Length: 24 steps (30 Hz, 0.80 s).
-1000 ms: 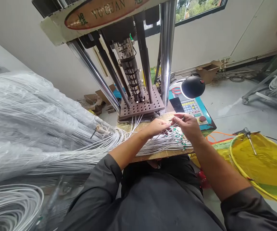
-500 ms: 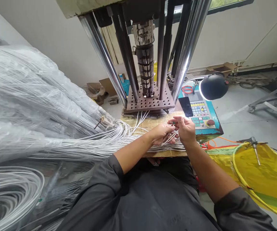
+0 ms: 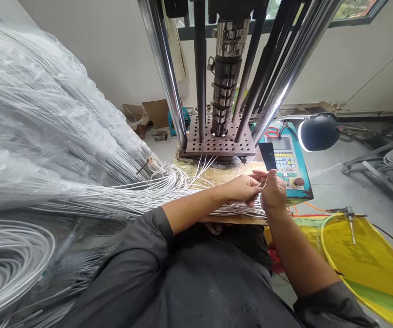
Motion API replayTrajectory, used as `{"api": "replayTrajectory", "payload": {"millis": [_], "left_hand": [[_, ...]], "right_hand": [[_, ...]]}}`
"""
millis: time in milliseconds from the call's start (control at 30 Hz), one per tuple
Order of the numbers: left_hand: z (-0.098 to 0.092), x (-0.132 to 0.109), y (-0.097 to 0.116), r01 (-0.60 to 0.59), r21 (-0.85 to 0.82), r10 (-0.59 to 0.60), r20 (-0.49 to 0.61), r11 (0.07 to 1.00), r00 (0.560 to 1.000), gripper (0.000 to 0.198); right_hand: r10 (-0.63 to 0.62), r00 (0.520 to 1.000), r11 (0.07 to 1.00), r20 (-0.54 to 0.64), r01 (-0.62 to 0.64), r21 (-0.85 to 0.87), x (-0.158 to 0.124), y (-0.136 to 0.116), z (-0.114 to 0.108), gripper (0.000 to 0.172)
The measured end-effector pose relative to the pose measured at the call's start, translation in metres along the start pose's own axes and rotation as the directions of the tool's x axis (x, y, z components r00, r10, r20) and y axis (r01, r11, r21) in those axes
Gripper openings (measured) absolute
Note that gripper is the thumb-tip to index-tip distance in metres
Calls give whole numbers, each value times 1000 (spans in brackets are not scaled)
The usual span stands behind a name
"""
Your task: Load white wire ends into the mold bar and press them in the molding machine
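Both grasping: L hand [image 3: 245,189] & R hand [image 3: 273,193] pinch prob. a thin wire [image 3: 264,184] betw. them, seemingly mid-step, unfinished; many more wires [image 3: 155,195] on worktop [image 3: 222,174] under & left of L hand, done vs. left unclear; beyond both, some reach press plate [image 3: 196,146].

Fairly even daylight; window [image 3: 354,8] at top right was bright. Lamp [image 3: 320,132] rim glowed white. Hard glare streaked the right chrome column [image 3: 288,83]. Wide-angle stretch warped the edges; wire coil [image 3: 15,264], lower left, looked soft.
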<state>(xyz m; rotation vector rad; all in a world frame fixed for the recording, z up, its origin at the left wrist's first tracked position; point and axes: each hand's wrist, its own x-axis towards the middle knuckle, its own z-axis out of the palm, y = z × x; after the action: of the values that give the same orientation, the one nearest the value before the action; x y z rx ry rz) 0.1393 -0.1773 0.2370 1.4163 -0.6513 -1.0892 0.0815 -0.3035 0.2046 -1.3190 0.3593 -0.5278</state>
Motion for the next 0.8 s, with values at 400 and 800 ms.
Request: {"api": "replayTrajectory", "payload": {"millis": [400, 800], "left_hand": [[13, -8, -42, -186, -6, 184, -126, 983, 975, 41], [19, -26, -58, -179, -206, 113, -299, 962, 948, 44]], "right_hand": [[-37, 988, 986, 149, 61, -157, -20, -12, -20, 38], [36, 927, 945, 373, 91, -315, 3, -20, -55, 56]]}}
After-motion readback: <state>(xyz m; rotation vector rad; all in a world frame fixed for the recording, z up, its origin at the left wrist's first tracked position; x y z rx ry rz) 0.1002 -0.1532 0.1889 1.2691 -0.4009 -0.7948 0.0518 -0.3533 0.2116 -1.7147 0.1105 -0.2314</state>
